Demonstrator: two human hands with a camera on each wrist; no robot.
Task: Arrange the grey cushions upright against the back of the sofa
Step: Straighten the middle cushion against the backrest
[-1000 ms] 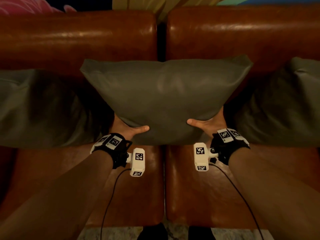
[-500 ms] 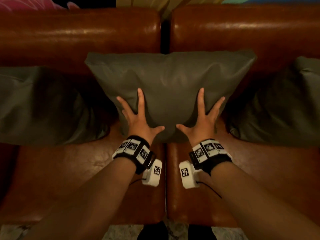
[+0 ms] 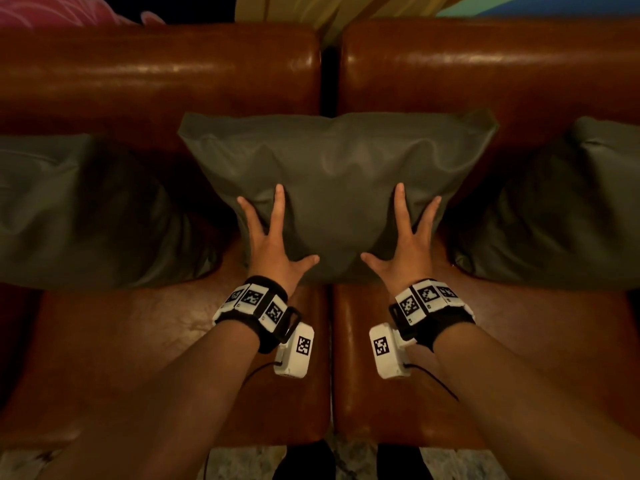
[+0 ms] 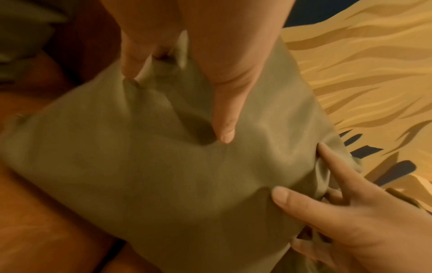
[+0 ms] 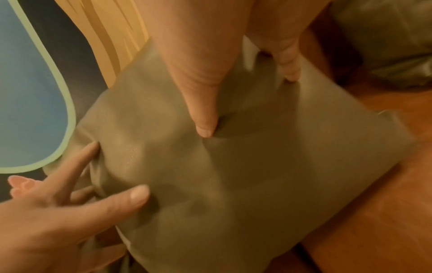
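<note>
Against the glossy brown leather back of the sofa (image 3: 166,74), right over the dark seam where its two padded back sections meet, the middle grey cushion (image 3: 339,161) stands upright, its lower edge on the seat. Its cover is a smooth, slightly sheened grey-olive fabric, plump in the middle and drawn into soft folds toward the pointed upper corners. Both hands lie flat on its front face, fingers straight and fanned, neither one closing round anything. The left hand (image 3: 273,247) presses the lower left part of the cushion, thumb angled inward; the right hand (image 3: 403,251) mirrors it on the lower right. In the left wrist view the fingertips (image 4: 225,133) sink into the fabric and raise a shallow dimple with creases radiating from it, and the right wrist view shows the same dent under the right hand's fingertips (image 5: 205,129).

To either side a further grey cushion leans against the backrest: the left cushion (image 3: 79,209) is broad and slumped, deeply shadowed on its inner side, and the right cushion (image 3: 561,216) is rounded and crumpled at its top corner. Each stands just beside the middle one; whether they touch it is lost in shadow. The seat leather is worn and mottled, with a straight gap between the two seat pads. Black wristbands (image 3: 263,306) carrying white blocks printed with black square markers wrap both wrists. Behind the sofa a painted wall (image 4: 364,70) shows wavy tan streaks.
</note>
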